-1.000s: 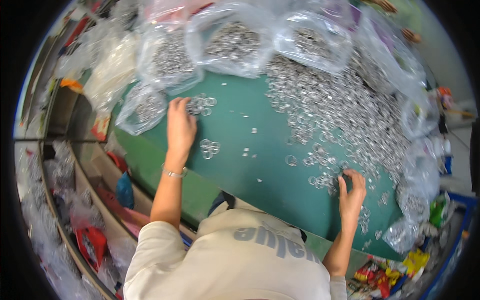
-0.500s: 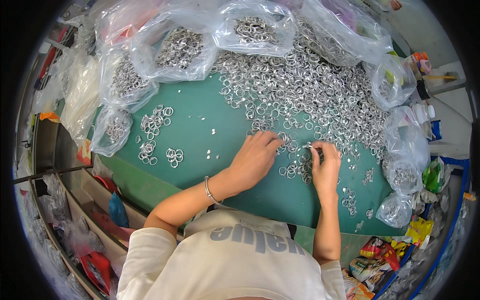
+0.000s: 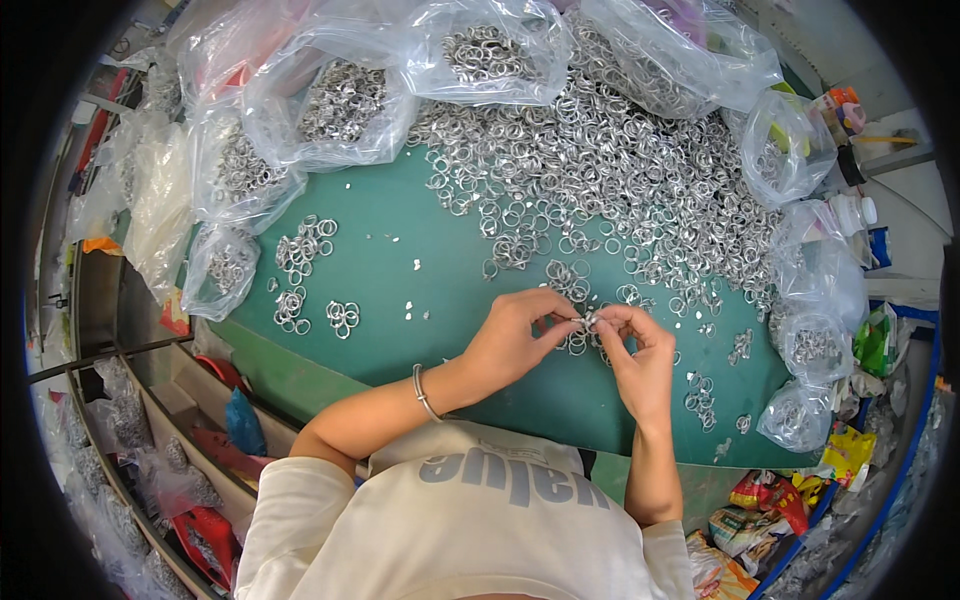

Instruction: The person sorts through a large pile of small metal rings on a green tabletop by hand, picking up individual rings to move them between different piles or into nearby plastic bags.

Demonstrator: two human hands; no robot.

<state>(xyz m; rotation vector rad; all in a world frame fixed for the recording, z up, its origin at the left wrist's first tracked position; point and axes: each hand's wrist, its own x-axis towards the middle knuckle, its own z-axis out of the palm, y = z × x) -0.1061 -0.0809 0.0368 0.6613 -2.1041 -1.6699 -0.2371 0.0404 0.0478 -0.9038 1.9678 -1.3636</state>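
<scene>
My left hand (image 3: pixel 515 335) and my right hand (image 3: pixel 642 365) meet fingertip to fingertip over the green table. Both pinch a small silver ring (image 3: pixel 588 320), partly hidden by the fingers. Just beyond the fingertips lies a small group of loose rings (image 3: pixel 568 278), with more partly covered under my hands. Farther off spreads a large heap of silver rings (image 3: pixel 620 150). Three small ring clusters sit on the left, one of them a nearer cluster (image 3: pixel 342 318). Right of my right hand is another little cluster (image 3: pixel 700 400).
Clear plastic bags of rings, such as a back bag (image 3: pixel 490 55) and a left bag (image 3: pixel 220 270), line the table (image 3: pixel 400 240). Small white flakes (image 3: pixel 417 265) dot its surface. Drawers (image 3: pixel 180 400) stand at lower left; colourful packets (image 3: pixel 765 500) lie at lower right.
My left hand has left the loose rings and come nearer to me. My right hand has moved left and nearer, so the fingertips of both now meet at the ring.
</scene>
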